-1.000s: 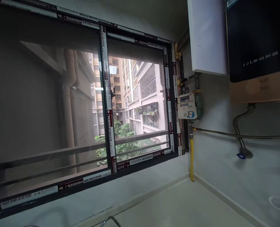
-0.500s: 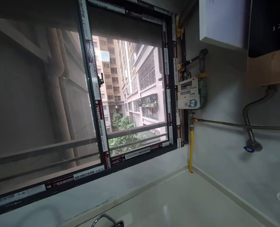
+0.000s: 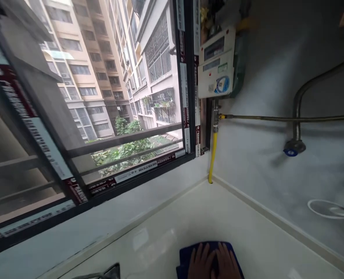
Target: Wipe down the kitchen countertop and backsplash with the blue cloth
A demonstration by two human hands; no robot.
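Note:
My left hand (image 3: 201, 263) and my right hand (image 3: 226, 263) lie side by side at the bottom edge of the view, fingers spread and pointing away from me. Both press flat on a dark blue cloth (image 3: 208, 248), which covers the pale stone countertop (image 3: 256, 236). The lower part of both hands is cut off by the frame, and the cloth's near side is hidden.
Ahead, a black-framed window (image 3: 189, 77) edges the counter. A wall-mounted gas meter (image 3: 217, 64) feeds a yellow gas hose (image 3: 213, 155). A braided metal hose with a blue valve (image 3: 294, 147) runs along the wall. A dark tap (image 3: 112, 271) pokes in at lower left.
The view has swung and tilted, carrying the window up and left. My two hands on the blue cloth have come into view at the bottom edge, absent from the earlier frames.

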